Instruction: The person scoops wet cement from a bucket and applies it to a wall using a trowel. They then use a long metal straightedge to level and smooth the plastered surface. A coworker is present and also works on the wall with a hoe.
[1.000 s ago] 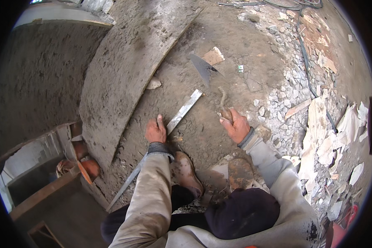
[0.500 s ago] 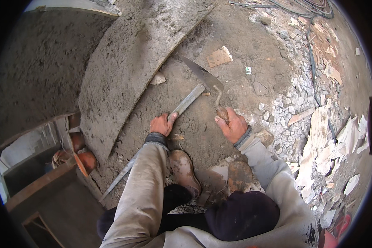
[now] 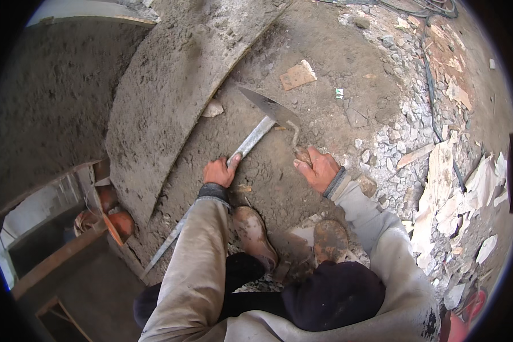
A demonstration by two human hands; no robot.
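Note:
My left hand [image 3: 219, 171] is closed round a long, flat metal straightedge [image 3: 254, 137]. The bar slants from the lower left, behind my forearm, up to its end ahead of my hand. In my right hand [image 3: 318, 170] is the wooden handle of a pointed trowel [image 3: 269, 106] with a bent metal neck. Its blade points to the far left and meets or overlaps the straightedge's far end; whether they touch I cannot tell. Rough grey-brown ground [image 3: 268, 171] lies beneath both tools, and my boots [image 3: 254, 235] stand just nearer than my hands.
A mortar-covered board [image 3: 171, 108] with a straight edge lies at the left. Broken stones [image 3: 407, 134] and torn pale sheets [image 3: 439, 196] spread along the right, with a dark hose [image 3: 430, 97] across them. A flat brown fragment [image 3: 298, 76] lies ahead. Orange pots [image 3: 119, 223] sit lower left.
The trowel has shifted left and slightly nearer, so its blade now meets or overlaps the straightedge's far end in view. My left hand and the bar have moved only slightly left.

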